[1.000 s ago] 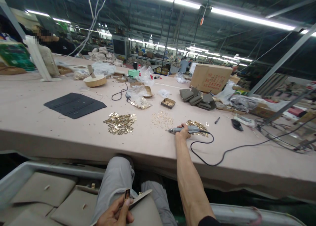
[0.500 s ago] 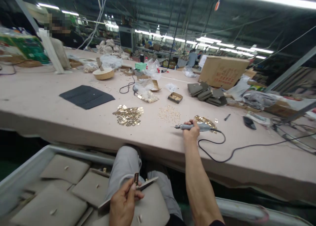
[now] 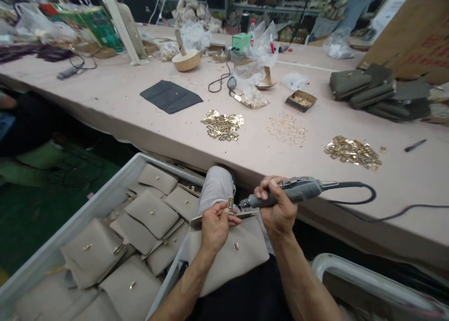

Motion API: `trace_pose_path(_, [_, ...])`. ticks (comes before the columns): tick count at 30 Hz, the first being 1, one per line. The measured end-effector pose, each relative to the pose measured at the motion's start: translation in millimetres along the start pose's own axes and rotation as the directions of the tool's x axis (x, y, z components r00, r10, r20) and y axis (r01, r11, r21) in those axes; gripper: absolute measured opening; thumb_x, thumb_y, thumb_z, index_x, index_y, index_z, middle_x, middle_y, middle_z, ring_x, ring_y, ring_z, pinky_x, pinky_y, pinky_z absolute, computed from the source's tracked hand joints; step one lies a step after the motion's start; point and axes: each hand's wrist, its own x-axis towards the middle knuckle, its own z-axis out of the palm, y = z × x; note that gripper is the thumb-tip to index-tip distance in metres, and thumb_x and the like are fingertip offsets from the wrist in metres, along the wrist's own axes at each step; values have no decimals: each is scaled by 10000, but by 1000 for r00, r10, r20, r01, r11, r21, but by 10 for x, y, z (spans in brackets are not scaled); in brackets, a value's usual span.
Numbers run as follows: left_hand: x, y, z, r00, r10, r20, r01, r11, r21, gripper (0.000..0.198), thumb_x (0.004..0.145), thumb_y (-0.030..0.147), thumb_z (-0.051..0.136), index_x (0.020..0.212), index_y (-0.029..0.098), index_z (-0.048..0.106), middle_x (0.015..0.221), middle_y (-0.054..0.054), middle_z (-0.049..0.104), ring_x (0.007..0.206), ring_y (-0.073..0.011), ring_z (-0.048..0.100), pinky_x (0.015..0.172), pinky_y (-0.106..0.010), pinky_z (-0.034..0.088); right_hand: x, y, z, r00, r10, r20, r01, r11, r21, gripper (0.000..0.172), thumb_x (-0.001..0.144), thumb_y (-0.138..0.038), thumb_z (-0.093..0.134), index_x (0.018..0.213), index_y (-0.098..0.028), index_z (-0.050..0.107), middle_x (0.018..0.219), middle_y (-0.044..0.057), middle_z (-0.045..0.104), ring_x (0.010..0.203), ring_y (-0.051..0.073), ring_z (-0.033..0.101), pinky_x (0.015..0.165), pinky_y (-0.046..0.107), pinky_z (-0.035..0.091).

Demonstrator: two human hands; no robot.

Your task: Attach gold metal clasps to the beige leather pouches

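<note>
My right hand (image 3: pixel 278 207) is wrapped round a grey corded electric screwdriver (image 3: pixel 291 193), its tip pointing left at a small gold metal clasp (image 3: pixel 230 204). My left hand (image 3: pixel 216 223) pinches that clasp against the top edge of a beige leather purse (image 3: pixel 228 253) lying on my lap. The tool's black cord (image 3: pixel 365 200) trails right over the table edge.
A grey bin (image 3: pixel 70 225) at my left holds several beige purses. On the pink table (image 3: pixel 140 120) lie piles of gold clasps (image 3: pixel 222 125), another gold pile (image 3: pixel 352 150), loose screws (image 3: pixel 286 128), a black leather sheet (image 3: pixel 170 96), dark purses (image 3: pixel 365 89) and a cardboard box (image 3: pixel 414 33).
My right hand lifted the screwdriver off the table and brought it down to my lap. My left hand raised the purse and clasp to meet its tip. The view tilted downward.
</note>
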Motion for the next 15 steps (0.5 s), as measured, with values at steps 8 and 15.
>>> trace_pose_path(8, [-17,41,8,1000,-6,-20,6,1000,-21,364,821,323,654,1071,60,677,783,-98,778,584,-215,770,557,-278,648,-155,160,47,993,-37,113,45,996,-72,113,902,-188,725,853,-205,625,815,-6,591,567,105,503,567,280,425])
trace_pose_path(15, [-35,30,-10,1000,6,1,-6,1000,-11,359,832,318,634,1068,56,701,772,-111,791,593,-225,776,557,-282,647,-214,201,74,987,-76,142,91,990,-105,120,915,-178,706,831,-196,623,803,-4,584,571,106,508,579,283,434])
